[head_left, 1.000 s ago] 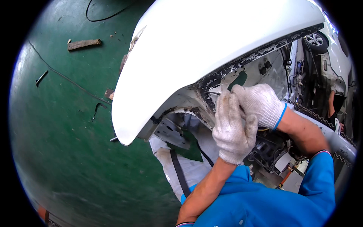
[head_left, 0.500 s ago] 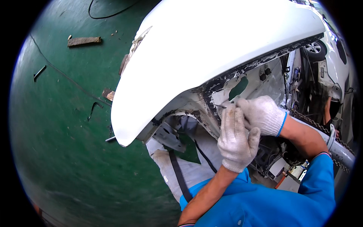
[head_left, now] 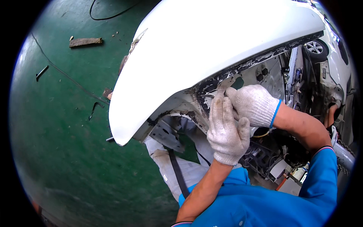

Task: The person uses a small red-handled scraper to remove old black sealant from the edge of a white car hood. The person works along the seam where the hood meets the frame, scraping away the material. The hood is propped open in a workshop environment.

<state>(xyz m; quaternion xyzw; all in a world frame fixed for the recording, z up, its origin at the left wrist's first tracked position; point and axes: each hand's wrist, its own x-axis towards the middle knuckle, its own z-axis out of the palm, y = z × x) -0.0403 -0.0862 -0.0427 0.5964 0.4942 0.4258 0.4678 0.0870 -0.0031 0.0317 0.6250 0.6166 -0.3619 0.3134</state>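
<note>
A large white car body panel (head_left: 196,45) fills the upper middle, its lower edge rough with dark flaking sealant. My right hand (head_left: 255,105), in a pale knitted glove with a blue cuff, is closed with its fingertips behind my left fingers. My left hand (head_left: 228,130), in a soiled matching glove, lies flat against it, fingers stretched and thumb apart. Past the left fingertips sticks out a thin dark metal tool tip (head_left: 206,96), near the flaking seam (head_left: 206,87). The rest of the tool is hidden by the gloves; its kind cannot be made out.
On the green floor (head_left: 56,132) lie a wooden block (head_left: 86,42), a metal bolt-like piece (head_left: 42,72) and a black strip (head_left: 94,109). A grey metal bar (head_left: 343,152) with a chain is at right. Beyond it are a white car's wheel (head_left: 315,49) and another person's arm (head_left: 332,115).
Both hands have shifted together up and to the left, bringing the tool tip to the dark flaking seam. The right forearm has swung slightly upward.
</note>
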